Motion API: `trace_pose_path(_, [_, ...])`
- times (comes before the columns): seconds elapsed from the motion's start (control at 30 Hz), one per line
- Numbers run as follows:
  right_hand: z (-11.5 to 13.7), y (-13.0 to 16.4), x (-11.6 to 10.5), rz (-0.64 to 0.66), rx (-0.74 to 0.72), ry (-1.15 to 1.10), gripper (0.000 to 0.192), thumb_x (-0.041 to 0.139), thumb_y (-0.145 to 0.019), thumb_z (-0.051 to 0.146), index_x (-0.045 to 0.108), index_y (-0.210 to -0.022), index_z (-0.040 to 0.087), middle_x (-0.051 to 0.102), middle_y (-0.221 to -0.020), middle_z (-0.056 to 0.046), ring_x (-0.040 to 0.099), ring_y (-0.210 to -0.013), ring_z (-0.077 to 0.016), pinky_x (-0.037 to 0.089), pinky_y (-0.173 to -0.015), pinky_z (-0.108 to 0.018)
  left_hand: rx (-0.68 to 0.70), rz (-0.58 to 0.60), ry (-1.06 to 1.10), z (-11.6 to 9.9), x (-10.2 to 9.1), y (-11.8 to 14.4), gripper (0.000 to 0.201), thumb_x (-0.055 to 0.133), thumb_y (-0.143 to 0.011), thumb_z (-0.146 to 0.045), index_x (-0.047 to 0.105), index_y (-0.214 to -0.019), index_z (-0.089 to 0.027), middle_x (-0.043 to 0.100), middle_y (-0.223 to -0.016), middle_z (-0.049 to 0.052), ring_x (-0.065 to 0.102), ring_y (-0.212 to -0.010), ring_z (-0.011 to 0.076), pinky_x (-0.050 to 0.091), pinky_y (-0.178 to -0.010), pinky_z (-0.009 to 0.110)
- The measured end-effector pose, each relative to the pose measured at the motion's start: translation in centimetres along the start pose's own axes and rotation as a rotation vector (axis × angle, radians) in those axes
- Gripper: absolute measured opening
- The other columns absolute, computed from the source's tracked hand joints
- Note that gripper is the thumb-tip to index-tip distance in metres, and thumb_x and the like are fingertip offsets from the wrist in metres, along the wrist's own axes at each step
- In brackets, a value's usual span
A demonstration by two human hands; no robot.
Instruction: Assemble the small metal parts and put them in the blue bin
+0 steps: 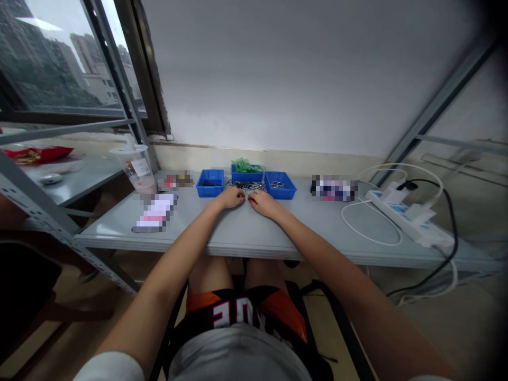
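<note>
Both my hands rest on the grey table (246, 233), close together, at a small pile of metal clips (246, 185). My left hand (230, 198) and my right hand (262, 202) have their fingertips almost touching at the near edge of the pile. Whether either pinches a clip is too small to tell. Behind the pile stand three blue trays: the left tray (210, 183), the middle tray (246, 173) holding green pieces, and the right tray (280, 185) holding a few metal parts.
A plastic drink cup (137, 168) stands at the left, with a phone (155, 213) lying nearer the table's front edge. A white power strip (408, 218) with white and black cables lies at the right. A metal shelf frame (47, 211) stands left, below the window.
</note>
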State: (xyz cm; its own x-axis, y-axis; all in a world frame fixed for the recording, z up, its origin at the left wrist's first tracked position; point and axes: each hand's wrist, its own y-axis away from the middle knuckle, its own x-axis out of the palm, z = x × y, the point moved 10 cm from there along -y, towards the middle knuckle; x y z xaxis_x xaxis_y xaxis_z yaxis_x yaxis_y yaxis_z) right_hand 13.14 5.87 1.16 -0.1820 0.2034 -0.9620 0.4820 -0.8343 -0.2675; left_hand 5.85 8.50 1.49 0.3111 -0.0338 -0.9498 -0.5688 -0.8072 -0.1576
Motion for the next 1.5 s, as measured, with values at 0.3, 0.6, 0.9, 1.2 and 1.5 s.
trace_pose_path(0.3, [-0.7, -0.3, 0.5, -0.029, -0.002, -0.030, 0.029, 0.043, -0.093, 0.011, 0.066, -0.112, 0.014, 0.061, -0.109, -0.012, 0.057, -0.105, -0.0200, 0.042, -0.094, -0.031, -0.010, -0.005, 0.012, 0.1, -0.1, 0.1, 0.031, 0.053, -0.086, -0.026, 0.073, -0.106, -0.013, 0.073, -0.100, 0.011, 0.066, -0.091, 0.0223, 0.049, -0.084, 0.028])
trace_pose_path(0.6, [-2.9, -0.7, 0.6, -0.145, 0.101, -0.160, 0.032, 0.042, -0.089, 0.004, 0.062, -0.112, 0.014, 0.061, -0.111, -0.012, 0.057, -0.105, -0.0195, 0.043, -0.093, -0.030, -0.068, -0.038, 0.042, 0.6, -0.3, 0.0, 0.031, 0.056, -0.085, -0.025, 0.070, -0.110, -0.012, 0.073, -0.101, 0.012, 0.066, -0.091, 0.0222, 0.050, -0.083, 0.028])
trace_pose_path(0.9, [-0.9, -0.3, -0.2, -0.187, -0.068, -0.267, 0.035, 0.040, -0.087, 0.002, 0.057, -0.115, 0.017, 0.060, -0.111, -0.009, 0.056, -0.101, -0.0176, 0.044, -0.090, -0.030, -0.001, -0.047, 0.053, -0.1, -0.4, 0.1, 0.026, 0.055, -0.083, -0.020, 0.073, -0.099, -0.013, 0.074, -0.094, 0.009, 0.066, -0.085, 0.0197, 0.050, -0.079, 0.026])
trace_pose_path(1.2, [-0.4, -0.2, 0.5, -0.095, -0.065, -0.170, 0.026, 0.046, -0.090, 0.011, 0.062, -0.111, 0.015, 0.063, -0.107, -0.010, 0.058, -0.102, -0.0188, 0.043, -0.091, -0.030, 0.021, -0.042, 0.070, 0.0, -0.1, 0.0, 0.022, 0.055, -0.080, -0.016, 0.075, -0.089, -0.013, 0.074, -0.087, 0.007, 0.065, -0.079, 0.0180, 0.048, -0.075, 0.025])
trace_pose_path(1.5, [-0.6, 0.2, -1.1, -0.083, -0.013, -0.164, 0.024, 0.047, -0.093, 0.014, 0.066, -0.108, 0.016, 0.070, -0.108, -0.010, 0.062, -0.100, -0.0192, 0.043, -0.087, -0.028, 0.011, -0.114, 0.091, -0.7, -1.3, 0.3, 0.022, 0.053, -0.085, -0.017, 0.072, -0.094, -0.011, 0.073, -0.087, 0.008, 0.062, -0.077, 0.0177, 0.045, -0.071, 0.024])
